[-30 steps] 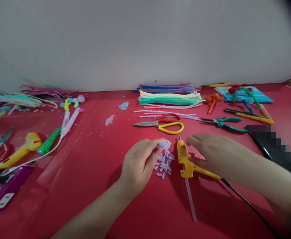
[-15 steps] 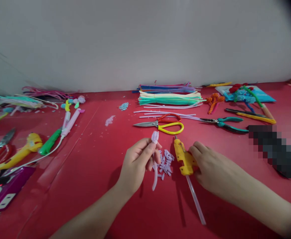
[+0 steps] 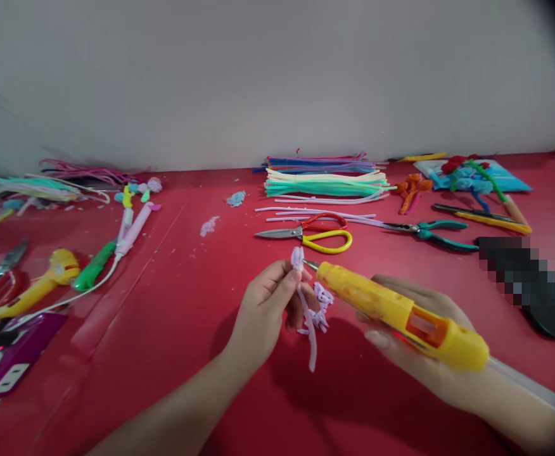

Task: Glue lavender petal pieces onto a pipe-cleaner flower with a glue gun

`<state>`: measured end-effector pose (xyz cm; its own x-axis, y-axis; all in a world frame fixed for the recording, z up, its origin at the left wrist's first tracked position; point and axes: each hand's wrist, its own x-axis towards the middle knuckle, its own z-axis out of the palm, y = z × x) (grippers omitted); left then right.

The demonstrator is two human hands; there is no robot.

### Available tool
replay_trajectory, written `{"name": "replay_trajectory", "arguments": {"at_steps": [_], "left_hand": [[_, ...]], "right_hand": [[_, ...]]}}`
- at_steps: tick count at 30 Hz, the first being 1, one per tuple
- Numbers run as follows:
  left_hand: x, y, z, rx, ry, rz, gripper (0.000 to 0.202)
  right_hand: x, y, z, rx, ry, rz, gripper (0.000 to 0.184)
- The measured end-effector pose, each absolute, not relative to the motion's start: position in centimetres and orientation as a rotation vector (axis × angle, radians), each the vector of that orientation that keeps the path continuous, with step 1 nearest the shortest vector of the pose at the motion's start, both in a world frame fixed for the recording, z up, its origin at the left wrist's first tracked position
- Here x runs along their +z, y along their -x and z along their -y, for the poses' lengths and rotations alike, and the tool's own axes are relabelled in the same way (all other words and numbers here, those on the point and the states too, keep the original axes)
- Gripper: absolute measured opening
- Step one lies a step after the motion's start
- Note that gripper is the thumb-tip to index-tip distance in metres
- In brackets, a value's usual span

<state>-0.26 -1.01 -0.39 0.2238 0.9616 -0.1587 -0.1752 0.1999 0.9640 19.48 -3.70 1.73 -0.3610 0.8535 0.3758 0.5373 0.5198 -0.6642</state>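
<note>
My left hand pinches a lilac pipe cleaner with a small fuzzy lilac head standing above the fingertips. The stem hangs down in front of the palm. In my right hand is a yellow hot glue gun, tilted so that its metal nozzle points left, right beside the lilac head. Whether nozzle and head touch, I cannot tell. A clear glue stick sticks out of the gun's rear. Short cut lilac pieces lie on the table behind the hands, partly hidden.
Red-and-yellow-handled scissors lie just beyond my left hand, with teal pliers to their right. Bundled pipe cleaners lie by the wall. On the left are another glue gun, a pink tool with a white cord and a purple power strip.
The glue gun has been lifted from its upright position on the table and swung left, its nozzle now at the lilac head. My left hand has barely moved; the stem has swung slightly right.
</note>
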Motion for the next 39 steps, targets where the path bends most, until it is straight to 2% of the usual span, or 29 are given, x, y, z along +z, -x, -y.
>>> {"name": "replay_trajectory", "arguments": {"at_steps": [10,39], "left_hand": [[-0.36,0.05,1.2,1.023,-0.989,-0.94,0.019],[-0.2,-0.02,1.25,0.993,-0.995,-0.985,0.019]], "right_hand": [[1.35,-19.44,3.81,0.542,1.178,2.07,0.026],[1.15,-19.44,3.81,0.646,1.249,2.07,0.024]]}}
